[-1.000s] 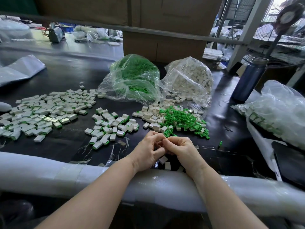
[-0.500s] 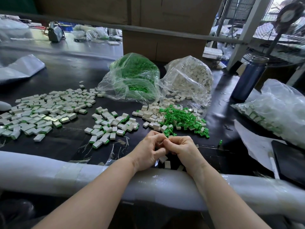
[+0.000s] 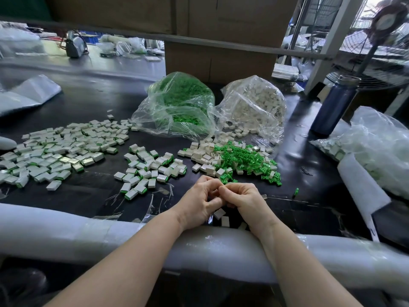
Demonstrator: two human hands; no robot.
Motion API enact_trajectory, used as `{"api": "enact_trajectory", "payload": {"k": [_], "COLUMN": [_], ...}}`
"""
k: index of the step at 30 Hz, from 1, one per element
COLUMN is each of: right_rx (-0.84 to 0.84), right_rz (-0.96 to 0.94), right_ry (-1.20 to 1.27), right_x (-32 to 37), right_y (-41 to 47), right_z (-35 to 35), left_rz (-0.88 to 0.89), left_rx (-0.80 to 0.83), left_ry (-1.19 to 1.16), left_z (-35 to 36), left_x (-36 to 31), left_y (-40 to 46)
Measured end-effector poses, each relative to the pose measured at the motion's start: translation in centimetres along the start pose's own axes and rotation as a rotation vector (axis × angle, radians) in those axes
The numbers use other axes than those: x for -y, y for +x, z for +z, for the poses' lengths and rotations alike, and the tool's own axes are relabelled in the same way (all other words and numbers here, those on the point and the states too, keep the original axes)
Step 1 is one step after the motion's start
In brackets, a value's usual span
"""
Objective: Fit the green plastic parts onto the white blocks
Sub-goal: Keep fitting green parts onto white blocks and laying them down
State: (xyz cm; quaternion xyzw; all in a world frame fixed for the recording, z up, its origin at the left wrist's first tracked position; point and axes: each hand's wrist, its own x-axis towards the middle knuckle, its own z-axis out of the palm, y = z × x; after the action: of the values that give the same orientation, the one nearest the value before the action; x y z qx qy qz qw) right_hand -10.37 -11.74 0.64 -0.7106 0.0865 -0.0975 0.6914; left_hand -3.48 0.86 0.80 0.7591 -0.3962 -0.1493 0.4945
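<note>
Little has moved since the earlier frames: both hands stay together at the near edge of the surface, fingers working the same small piece. Left hand curled, fingertips pinching something tiny against the right hand, also curled; the piece itself is hidden between the fingers, so cannot tell if it is a block, a green part or both. Judged: a green part is being pressed onto a block, both hands bracing it close to the body for control

Loose white blocks lie mid-surface just beyond the hands, touching the pile of green plastic parts to their right, both within easy reach as feed stock. A couple of spare blocks sit right under the hands by the near edge. Finished blocks with green trim lie left of centre, with a bigger spread toward the left edge, kept apart from the raw stock

Bag of green parts and bag of white blocks lie toward the far edge, mouths open toward the piles. Blue bottle stands at the far right. Plenty left to do
</note>
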Motion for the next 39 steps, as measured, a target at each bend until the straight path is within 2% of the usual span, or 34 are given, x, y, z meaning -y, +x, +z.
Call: {"api": "enact_trajectory", "payload": {"k": [14, 20, 23, 28, 32, 39], "right_rx": [-0.040, -0.043, -0.047, -0.147, -0.182, -0.186], "right_rz": [0.025, -0.019, -0.053, -0.063, -0.097, -0.125], "right_ry": [-0.016, -0.036, -0.027, 0.045, 0.017, -0.075], "right_x": [0.11, 0.14, 0.32, 0.22, 0.30, 0.60], "right_y": [-0.04, -0.04, -0.13, -0.02, -0.24, -0.46], "right_z": [-0.06, 0.03, 0.28, -0.05, -0.06, -0.03], "left_rz": [-0.024, -0.033, -0.033, -0.043, -0.089, -0.092], "left_rx": [0.030, 0.025, -0.024, -0.150, -0.118, -0.090], "left_ry": [0.003, -0.037, -0.107, -0.075, -0.149, -0.120], "left_z": [0.01, -0.07, -0.07, -0.15, -0.20, -0.16], "left_x": [-0.15, -0.26, -0.46, -0.19, -0.28, -0.22], "left_y": [-0.09, -0.08, -0.13, 0.00, -0.02, -0.08]}}
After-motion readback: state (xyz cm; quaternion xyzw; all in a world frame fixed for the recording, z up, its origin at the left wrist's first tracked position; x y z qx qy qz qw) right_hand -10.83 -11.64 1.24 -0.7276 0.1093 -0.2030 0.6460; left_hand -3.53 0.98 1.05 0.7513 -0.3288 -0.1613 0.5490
